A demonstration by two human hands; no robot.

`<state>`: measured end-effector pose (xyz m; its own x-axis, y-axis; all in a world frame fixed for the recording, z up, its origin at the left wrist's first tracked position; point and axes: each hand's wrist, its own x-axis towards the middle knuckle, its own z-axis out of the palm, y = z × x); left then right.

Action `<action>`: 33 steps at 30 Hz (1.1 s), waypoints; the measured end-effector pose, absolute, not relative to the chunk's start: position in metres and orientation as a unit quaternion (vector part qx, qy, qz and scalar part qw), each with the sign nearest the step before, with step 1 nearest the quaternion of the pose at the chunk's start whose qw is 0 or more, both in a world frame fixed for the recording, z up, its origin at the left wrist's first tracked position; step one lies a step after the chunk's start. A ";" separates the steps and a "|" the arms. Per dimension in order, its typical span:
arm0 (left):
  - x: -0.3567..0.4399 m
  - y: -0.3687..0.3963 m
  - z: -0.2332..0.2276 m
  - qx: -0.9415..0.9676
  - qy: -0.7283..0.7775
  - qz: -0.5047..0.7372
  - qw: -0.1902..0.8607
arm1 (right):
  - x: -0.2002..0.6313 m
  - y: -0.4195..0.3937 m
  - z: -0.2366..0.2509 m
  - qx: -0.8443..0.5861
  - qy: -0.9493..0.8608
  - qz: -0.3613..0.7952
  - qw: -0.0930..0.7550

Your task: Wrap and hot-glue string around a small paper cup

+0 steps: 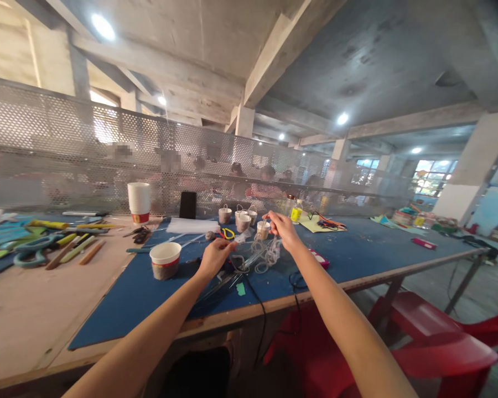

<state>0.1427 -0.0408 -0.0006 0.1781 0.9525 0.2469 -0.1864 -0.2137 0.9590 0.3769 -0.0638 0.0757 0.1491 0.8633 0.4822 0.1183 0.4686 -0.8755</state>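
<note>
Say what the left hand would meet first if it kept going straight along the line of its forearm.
Probably the tangle of pale cord just beyond the left hand, which already seems to touch it. Farther along stand small wrapped cups, though depth is hard to judge.

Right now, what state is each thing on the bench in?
left hand: closed on the tangle's near end
right hand: raised, pinching a strand
cord tangle: loose, partly lifted off the blue mat
paper cup: upright, contents not visible
cup stack: upright, nested
small wrapped pots: upright
</note>
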 end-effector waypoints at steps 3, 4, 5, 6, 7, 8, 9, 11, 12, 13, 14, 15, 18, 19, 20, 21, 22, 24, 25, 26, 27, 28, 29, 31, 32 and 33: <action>0.148 -0.046 0.004 0.626 0.372 0.546 0.414 | 0.365 -0.067 0.085 -0.428 -0.626 0.289 0.584; 0.150 -0.047 0.006 0.644 0.378 0.544 0.384 | 0.361 -0.067 0.088 -0.428 -0.638 0.292 0.570; 0.154 -0.049 0.008 0.660 0.380 0.539 0.360 | 0.357 -0.068 0.090 -0.426 -0.648 0.296 0.558; 0.157 -0.050 0.010 0.675 0.380 0.533 0.340 | 0.354 -0.069 0.092 -0.422 -0.657 0.299 0.548; 0.161 -0.050 0.012 0.690 0.377 0.525 0.325 | 0.351 -0.069 0.094 -0.418 -0.667 0.302 0.539; 0.165 -0.049 0.014 0.703 0.373 0.516 0.315 | 0.348 -0.070 0.096 -0.412 -0.674 0.306 0.531; 0.169 -0.047 0.016 0.716 0.369 0.505 0.310 | 0.346 -0.071 0.098 -0.405 -0.680 0.312 0.526; 0.176 -0.042 0.017 0.734 0.368 0.479 0.311 | 0.344 -0.073 0.104 -0.388 -0.683 0.329 0.524; 0.179 -0.039 0.018 0.739 0.371 0.467 0.313 | 0.345 -0.074 0.107 -0.378 -0.681 0.336 0.530; 0.181 -0.036 0.017 0.743 0.373 0.456 0.317 | 0.346 -0.075 0.112 -0.368 -0.676 0.340 0.540; 0.184 -0.034 0.016 0.746 0.373 0.447 0.323 | 0.348 -0.076 0.116 -0.359 -0.670 0.339 0.554; 0.185 -0.031 0.014 0.749 0.371 0.437 0.332 | 0.351 -0.077 0.122 -0.352 -0.663 0.333 0.571; 0.188 -0.027 0.007 0.754 0.364 0.409 0.363 | 0.364 -0.077 0.138 -0.336 -0.633 0.302 0.629; 0.189 -0.025 0.005 0.755 0.364 0.401 0.369 | 0.368 -0.076 0.143 -0.332 -0.621 0.291 0.648; 0.189 -0.024 0.003 0.757 0.365 0.394 0.373 | 0.372 -0.076 0.147 -0.330 -0.608 0.279 0.666; 0.189 -0.022 0.001 0.759 0.366 0.389 0.374 | 0.375 -0.075 0.152 -0.330 -0.598 0.270 0.679; 0.189 -0.021 0.000 0.762 0.367 0.384 0.371 | 0.377 -0.074 0.155 -0.330 -0.589 0.263 0.689; 0.187 -0.018 -0.003 0.771 0.367 0.375 0.361 | 0.380 -0.072 0.161 -0.329 -0.577 0.254 0.703; 0.187 -0.017 -0.003 0.778 0.366 0.370 0.353 | 0.380 -0.072 0.164 -0.327 -0.571 0.251 0.710; 0.186 -0.016 -0.004 0.785 0.364 0.365 0.344 | 0.381 -0.071 0.166 -0.321 -0.567 0.249 0.716; 0.185 -0.016 -0.003 0.794 0.360 0.360 0.333 | 0.380 -0.071 0.168 -0.315 -0.565 0.247 0.721; 0.185 -0.017 -0.003 0.802 0.353 0.356 0.323 | 0.380 -0.071 0.169 -0.311 -0.566 0.246 0.723; 0.185 -0.018 -0.001 0.811 0.345 0.354 0.314 | 0.379 -0.070 0.170 -0.308 -0.573 0.246 0.719; 0.185 -0.022 0.006 0.823 0.327 0.355 0.299 | 0.377 -0.069 0.169 -0.314 -0.597 0.246 0.696; 0.184 -0.025 0.010 0.827 0.319 0.357 0.295 | 0.376 -0.069 0.167 -0.323 -0.613 0.248 0.677; 0.184 -0.028 0.016 0.828 0.314 0.361 0.292 | 0.375 -0.068 0.164 -0.333 -0.628 0.251 0.656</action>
